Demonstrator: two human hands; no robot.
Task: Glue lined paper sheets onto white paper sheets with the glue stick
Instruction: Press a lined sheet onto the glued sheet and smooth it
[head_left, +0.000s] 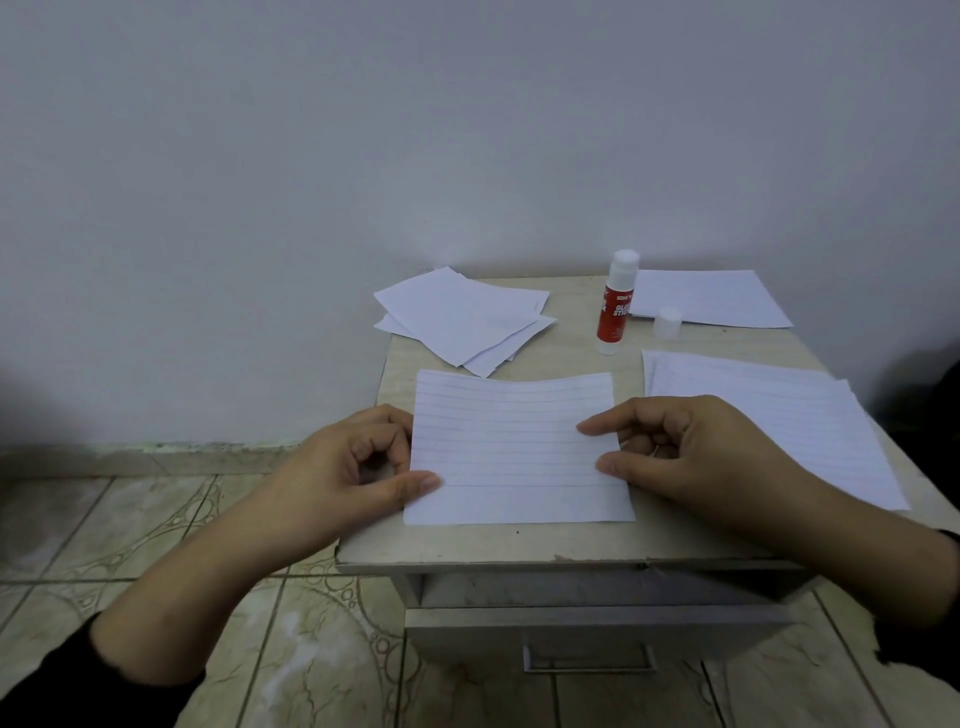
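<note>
Lined sheet (519, 452): pinched at its sides between left hand (358, 467) and right hand (691, 452), possibly on a white sheet. Glue stick (615, 304) beyond, uncapped. Stacks remained.

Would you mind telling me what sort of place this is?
Probably a room in a home: a small cabinet with a drawer serves as the worktop, standing on a patterned tiled floor against a plain wall.

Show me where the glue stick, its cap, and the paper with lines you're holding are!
glue stick (613, 312), head view, on its red label.
cap (668, 322), head view, on its side wall.
lined paper (514, 447), head view, on the sheet's middle.
</note>
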